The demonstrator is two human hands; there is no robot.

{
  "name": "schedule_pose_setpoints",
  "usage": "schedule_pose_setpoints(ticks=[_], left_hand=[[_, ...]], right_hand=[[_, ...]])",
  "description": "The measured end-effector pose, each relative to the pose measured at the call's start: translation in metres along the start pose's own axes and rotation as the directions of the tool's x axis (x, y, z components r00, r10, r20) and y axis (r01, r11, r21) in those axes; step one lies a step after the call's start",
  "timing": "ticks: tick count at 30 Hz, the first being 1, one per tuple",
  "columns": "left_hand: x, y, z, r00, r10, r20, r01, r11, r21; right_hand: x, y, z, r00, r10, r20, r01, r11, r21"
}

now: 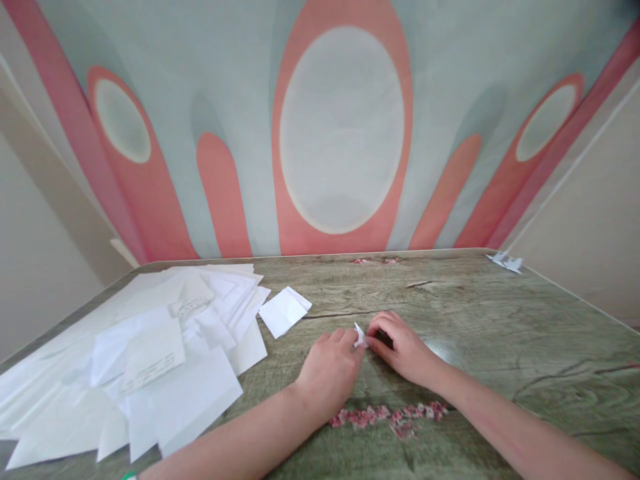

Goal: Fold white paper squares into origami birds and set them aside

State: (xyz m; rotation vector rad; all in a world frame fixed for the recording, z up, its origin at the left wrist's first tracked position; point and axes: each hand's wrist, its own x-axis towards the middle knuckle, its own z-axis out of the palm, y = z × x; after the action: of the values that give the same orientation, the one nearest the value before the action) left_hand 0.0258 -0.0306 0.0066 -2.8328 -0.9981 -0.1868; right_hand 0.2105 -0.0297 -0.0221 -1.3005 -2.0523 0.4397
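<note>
Near the middle of the table, a small piece of folded white paper (359,335) is pinched between my two hands. My left hand (334,365) has its fingers curled round the paper's left side, covering much of it. From the right, the thumb and forefinger of my right hand (399,347) close on the paper's edge. A pointed tip of the paper sticks up between the hands; its full shape is hidden. Just beyond my left hand lies a small stack of square white paper sheets (283,312).
A wide spread of loose white papers (185,407), some with printed lines, covers the table's left side. Small folded white paper pieces (506,261) sit at the far right corner. The wood-grain tabletop (500,320) with pink flower prints meets a patterned backdrop (345,243) behind.
</note>
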Motion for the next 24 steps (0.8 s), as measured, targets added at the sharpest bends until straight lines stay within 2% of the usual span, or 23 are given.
schedule_pose_setpoints(ticks=[4,7,13,19,24], left_hand=[[-0.001,0.001,-0.003,1.0,0.008,0.006,-0.007,1.0,-0.018],[-0.002,0.001,-0.003,0.999,0.035,0.001,-0.035,0.999,-0.023],[-0.003,0.0,0.003,0.998,0.055,0.001,-0.055,0.997,-0.054],[-0.001,-0.006,0.001,0.996,0.09,0.026,-0.087,0.99,-0.107],[-0.001,-0.007,-0.003,0.993,0.118,0.017,-0.116,0.99,-0.077]], right_hand=[[-0.002,-0.001,-0.003,0.999,-0.045,0.01,0.044,0.998,0.047],[-0.005,-0.003,-0.004,0.995,-0.095,0.026,0.095,0.995,0.011],[-0.01,-0.005,-0.005,0.98,-0.187,0.07,0.196,0.966,-0.17],[-0.01,-0.012,-0.004,0.958,-0.222,0.181,0.28,0.86,-0.427],[-0.014,-0.015,-0.002,0.949,-0.219,0.228,0.309,0.792,-0.527]])
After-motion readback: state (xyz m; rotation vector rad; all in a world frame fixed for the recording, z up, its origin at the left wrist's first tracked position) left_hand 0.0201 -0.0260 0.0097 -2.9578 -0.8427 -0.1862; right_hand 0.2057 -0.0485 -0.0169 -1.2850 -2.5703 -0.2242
